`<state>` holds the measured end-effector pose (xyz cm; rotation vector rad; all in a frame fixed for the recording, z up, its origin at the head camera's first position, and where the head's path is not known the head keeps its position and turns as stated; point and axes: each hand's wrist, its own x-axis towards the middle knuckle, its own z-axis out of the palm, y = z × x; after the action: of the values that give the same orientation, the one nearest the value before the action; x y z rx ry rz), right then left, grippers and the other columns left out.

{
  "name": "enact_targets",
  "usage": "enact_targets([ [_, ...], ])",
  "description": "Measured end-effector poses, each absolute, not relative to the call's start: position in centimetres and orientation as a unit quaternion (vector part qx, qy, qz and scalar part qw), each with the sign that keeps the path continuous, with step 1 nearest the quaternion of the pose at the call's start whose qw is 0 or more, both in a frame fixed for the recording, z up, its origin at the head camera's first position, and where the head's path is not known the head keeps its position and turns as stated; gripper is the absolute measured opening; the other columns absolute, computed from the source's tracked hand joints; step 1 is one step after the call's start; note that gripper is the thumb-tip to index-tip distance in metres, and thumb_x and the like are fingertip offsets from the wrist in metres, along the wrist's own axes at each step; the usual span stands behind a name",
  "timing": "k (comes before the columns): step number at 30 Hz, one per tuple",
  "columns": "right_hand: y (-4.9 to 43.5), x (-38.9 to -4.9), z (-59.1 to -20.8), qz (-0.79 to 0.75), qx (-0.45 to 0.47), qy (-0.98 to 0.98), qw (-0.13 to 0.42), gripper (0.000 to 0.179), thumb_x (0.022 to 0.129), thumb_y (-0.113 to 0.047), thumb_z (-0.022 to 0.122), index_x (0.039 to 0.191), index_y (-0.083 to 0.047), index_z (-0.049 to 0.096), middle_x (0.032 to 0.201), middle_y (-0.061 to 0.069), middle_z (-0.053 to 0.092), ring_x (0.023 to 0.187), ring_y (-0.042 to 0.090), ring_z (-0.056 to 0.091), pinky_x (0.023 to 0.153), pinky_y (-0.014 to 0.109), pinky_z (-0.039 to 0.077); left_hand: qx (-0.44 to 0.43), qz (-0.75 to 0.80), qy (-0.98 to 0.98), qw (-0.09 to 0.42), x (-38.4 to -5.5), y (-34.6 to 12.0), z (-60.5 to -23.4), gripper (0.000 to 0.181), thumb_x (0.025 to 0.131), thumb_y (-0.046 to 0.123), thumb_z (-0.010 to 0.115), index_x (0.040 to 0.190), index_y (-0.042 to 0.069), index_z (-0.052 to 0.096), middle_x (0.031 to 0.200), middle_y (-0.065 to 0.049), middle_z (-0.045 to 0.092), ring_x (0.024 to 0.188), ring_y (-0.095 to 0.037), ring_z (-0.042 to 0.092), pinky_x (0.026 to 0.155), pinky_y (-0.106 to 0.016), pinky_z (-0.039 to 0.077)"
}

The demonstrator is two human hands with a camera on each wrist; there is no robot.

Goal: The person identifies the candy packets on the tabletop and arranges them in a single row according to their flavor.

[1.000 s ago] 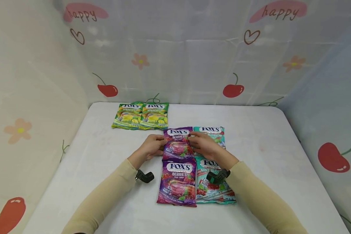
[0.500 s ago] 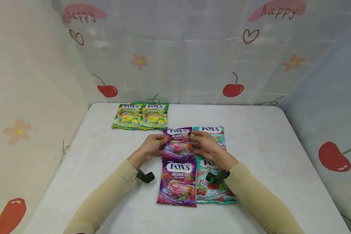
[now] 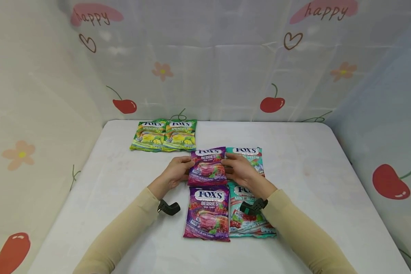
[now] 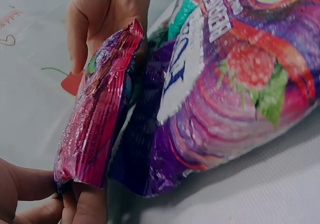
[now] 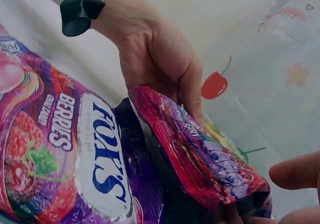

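Observation:
A purple Fox's Berries candy bag (image 3: 208, 167) is held between both hands. My left hand (image 3: 174, 172) pinches its left edge, thumb above and fingers beneath, as the left wrist view shows. At the right edge my right hand (image 3: 241, 171) holds it with fingers under the corner; in the right wrist view the thumb (image 5: 296, 174) stands just off the bag. The near end of the held bag (image 4: 92, 139) is raised off the table. Nearer the body, a second purple Berries bag (image 3: 208, 217) lies flat, its top edge close to the held one.
Two teal Mint Blossom bags lie to the right, the far one (image 3: 244, 151) and the near one (image 3: 237, 224) partly covered by the right hand and wrist. Two green Spring Tea bags (image 3: 148, 136) lie side by side at the back left of the white table (image 3: 294, 152).
The upper purple bag has shifted and turned slightly in the hands, its lower left corner moving a little left. Both hands keep nearly the same places; the other bags lie as before.

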<state>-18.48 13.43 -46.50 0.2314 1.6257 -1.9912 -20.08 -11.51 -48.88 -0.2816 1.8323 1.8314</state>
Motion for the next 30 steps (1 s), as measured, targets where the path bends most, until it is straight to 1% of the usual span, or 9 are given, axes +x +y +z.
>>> enact_targets([
  [5, 13.4, -18.5, -46.2, -0.751, 0.094, 0.587, 0.289, 0.067, 0.111, -0.016, 0.047, 0.166, -0.007, 0.010, 0.152, 0.020, 0.040, 0.124, 0.028, 0.052, 0.097, 0.042, 0.053, -0.091, 0.682, 0.680, 0.252, -20.0, -11.2, -48.1, 0.039, 0.109, 0.018, 0.052, 0.146, 0.007, 0.055, 0.139, -0.018, 0.060, 0.109, -0.022, 0.066, 0.086, -0.035, 0.062],
  [9, 13.4, -18.5, -45.9, -0.762, 0.086, 0.570, 0.294, 0.064, 0.110, -0.016, 0.048, 0.164, -0.006, 0.016, 0.145, 0.016, 0.046, 0.115, 0.023, 0.059, 0.091, 0.039, 0.058, -0.084, 0.684, 0.682, 0.245, -20.1, -11.1, -47.6, 0.041, 0.109, 0.023, 0.053, 0.148, 0.009, 0.053, 0.141, -0.015, 0.058, 0.115, -0.024, 0.064, 0.089, -0.034, 0.061],
  [11, 13.3, -18.5, -45.9, -0.771, 0.085, 0.559, 0.293, 0.066, 0.110, -0.014, 0.049, 0.165, -0.007, 0.013, 0.147, 0.015, 0.045, 0.117, 0.022, 0.059, 0.093, 0.038, 0.059, -0.079, 0.685, 0.681, 0.247, -20.1, -11.0, -47.5, 0.045, 0.109, 0.026, 0.053, 0.151, 0.010, 0.049, 0.142, -0.014, 0.057, 0.117, -0.024, 0.063, 0.089, -0.033, 0.060],
  [15, 13.2, -18.6, -45.8, -0.784, 0.089, 0.549, 0.278, 0.073, 0.108, -0.011, 0.052, 0.166, -0.013, 0.008, 0.156, 0.014, 0.040, 0.130, 0.025, 0.054, 0.104, 0.039, 0.054, -0.068, 0.691, 0.673, 0.256, -20.2, -10.8, -47.2, 0.050, 0.109, 0.029, 0.053, 0.156, 0.015, 0.043, 0.143, -0.015, 0.057, 0.117, -0.025, 0.063, 0.089, -0.034, 0.060],
  [18, 13.0, -18.8, -45.7, -0.785, 0.102, 0.552, 0.264, 0.074, 0.106, -0.010, 0.057, 0.166, -0.018, 0.015, 0.159, 0.015, 0.038, 0.138, 0.031, 0.049, 0.112, 0.046, 0.049, -0.061, 0.701, 0.659, 0.264, -20.3, -10.6, -47.1, 0.051, 0.109, 0.031, 0.053, 0.157, 0.019, 0.040, 0.143, -0.017, 0.056, 0.117, -0.025, 0.064, 0.090, -0.034, 0.060],
  [21, 12.9, -19.1, -45.5, -0.782, 0.118, 0.558, 0.253, 0.075, 0.104, -0.009, 0.060, 0.166, -0.021, 0.019, 0.158, 0.015, 0.039, 0.139, 0.034, 0.048, 0.115, 0.050, 0.046, -0.061, 0.716, 0.643, 0.265, -20.6, -10.5, -47.0, 0.052, 0.108, 0.032, 0.055, 0.157, 0.022, 0.039, 0.144, -0.016, 0.055, 0.119, -0.026, 0.062, 0.092, -0.035, 0.060],
  [24, 12.8, -19.6, -45.1, -0.781, 0.127, 0.560, 0.244, 0.076, 0.104, -0.009, 0.061, 0.166, -0.021, 0.019, 0.156, 0.015, 0.041, 0.137, 0.032, 0.050, 0.113, 0.047, 0.049, -0.070, 0.732, 0.624, 0.263, -21.1, -10.3, -46.8, 0.058, 0.107, 0.033, 0.058, 0.160, 0.024, 0.035, 0.146, -0.014, 0.053, 0.123, -0.027, 0.059, 0.094, -0.035, 0.059],
  [27, 12.6, -20.2, -44.7, -0.783, 0.128, 0.561, 0.236, 0.075, 0.103, -0.009, 0.062, 0.165, -0.019, 0.022, 0.155, 0.015, 0.043, 0.134, 0.028, 0.052, 0.104, 0.039, 0.055, -0.078, 0.742, 0.612, 0.261, -21.8, -10.1, -46.7, 0.065, 0.105, 0.033, 0.062, 0.162, 0.024, 0.033, 0.148, -0.011, 0.052, 0.127, -0.026, 0.058, 0.099, -0.035, 0.057],
  [30, 12.5, -21.1, -44.3, -0.783, 0.120, 0.566, 0.229, 0.073, 0.102, -0.010, 0.063, 0.164, -0.017, 0.024, 0.154, 0.015, 0.044, 0.130, 0.026, 0.055, 0.095, 0.034, 0.059, -0.078, 0.750, 0.605, 0.256, -22.8, -9.8, -46.5, 0.066, 0.103, 0.031, 0.065, 0.161, 0.021, 0.036, 0.148, -0.010, 0.055, 0.130, -0.025, 0.058, 0.105, -0.036, 0.055],
])
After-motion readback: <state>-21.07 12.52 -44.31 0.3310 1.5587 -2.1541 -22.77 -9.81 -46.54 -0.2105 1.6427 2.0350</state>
